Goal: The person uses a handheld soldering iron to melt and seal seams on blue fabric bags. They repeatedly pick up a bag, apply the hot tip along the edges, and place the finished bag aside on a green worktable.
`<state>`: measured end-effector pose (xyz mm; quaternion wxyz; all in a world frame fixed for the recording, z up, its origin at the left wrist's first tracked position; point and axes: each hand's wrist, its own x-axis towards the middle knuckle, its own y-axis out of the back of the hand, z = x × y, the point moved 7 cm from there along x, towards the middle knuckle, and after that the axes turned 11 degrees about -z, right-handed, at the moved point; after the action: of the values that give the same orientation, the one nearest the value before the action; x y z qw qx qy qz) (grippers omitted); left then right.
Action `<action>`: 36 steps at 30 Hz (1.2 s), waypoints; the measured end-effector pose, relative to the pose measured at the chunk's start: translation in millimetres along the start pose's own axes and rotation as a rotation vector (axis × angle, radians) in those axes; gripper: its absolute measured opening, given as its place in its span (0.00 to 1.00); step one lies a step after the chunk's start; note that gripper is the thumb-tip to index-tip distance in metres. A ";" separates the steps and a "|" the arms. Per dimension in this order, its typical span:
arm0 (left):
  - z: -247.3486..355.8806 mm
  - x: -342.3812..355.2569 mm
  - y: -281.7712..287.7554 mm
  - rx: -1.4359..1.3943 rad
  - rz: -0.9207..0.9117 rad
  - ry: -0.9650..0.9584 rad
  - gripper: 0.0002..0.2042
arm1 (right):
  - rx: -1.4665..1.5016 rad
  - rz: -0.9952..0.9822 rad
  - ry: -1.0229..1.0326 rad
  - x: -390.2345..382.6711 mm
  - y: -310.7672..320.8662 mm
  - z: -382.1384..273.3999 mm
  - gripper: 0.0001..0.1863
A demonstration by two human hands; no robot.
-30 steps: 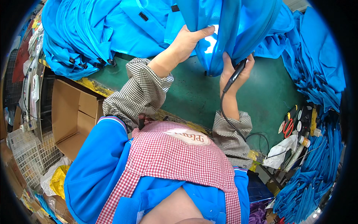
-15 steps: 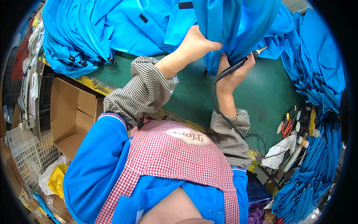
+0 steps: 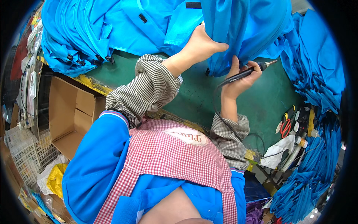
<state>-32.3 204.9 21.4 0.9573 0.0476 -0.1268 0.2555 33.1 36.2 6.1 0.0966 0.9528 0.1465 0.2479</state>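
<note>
My left hand [image 3: 200, 46] is closed on the gathered folds of a blue fabric piece [image 3: 226, 30], its thumb lying across the front. That cloth hangs in front of me, with a small black fitting at its lower corner. A black corded soldering iron [image 3: 238, 76] lies in my right hand [image 3: 236, 88], fingers wrapped round its handle. Its bare metal tip points up and to the right, apart from the cloth. My right thumb is raised close to the fabric's lower edge. Behind the cloth, what the left fingertips do is hidden.
More blue fabric [image 3: 78, 30] is heaped along the far left of the green table [image 3: 268, 93], and further blue pieces [image 3: 320, 56] hang at the right. Red-handled scissors [image 3: 286, 127] and a white cloth [image 3: 276, 152] lie at the right edge. A cardboard box [image 3: 63, 112] stands at left.
Both hands have shifted slightly right with the blue fabric. The right hand has moved a little lower and away from the cloth, and the iron's tip now points further right.
</note>
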 end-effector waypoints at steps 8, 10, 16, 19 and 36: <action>9.4 -6.2 12.6 -0.127 -0.042 -0.021 0.15 | -0.159 0.005 0.284 5.9 17.2 -14.5 0.16; 9.9 -7.0 22.0 -0.064 -0.087 -0.008 0.17 | -0.062 0.023 0.412 0.3 28.6 -35.8 0.15; -6.4 -3.7 32.8 -0.087 -0.063 -0.056 0.18 | -0.037 -0.281 0.682 -32.8 35.5 -99.9 0.13; -6.8 0.6 27.1 -0.129 -0.138 -0.073 0.17 | -0.173 -0.346 0.785 -50.9 12.8 -98.4 0.06; 2.7 -18.1 17.0 -0.296 -0.142 0.012 0.16 | -0.001 -0.239 0.810 -10.4 11.3 -133.3 0.07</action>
<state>-56.5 210.6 19.6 0.9702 -0.0867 -0.1538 0.1658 -39.7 37.0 118.8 0.0596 0.7547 0.2821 0.5894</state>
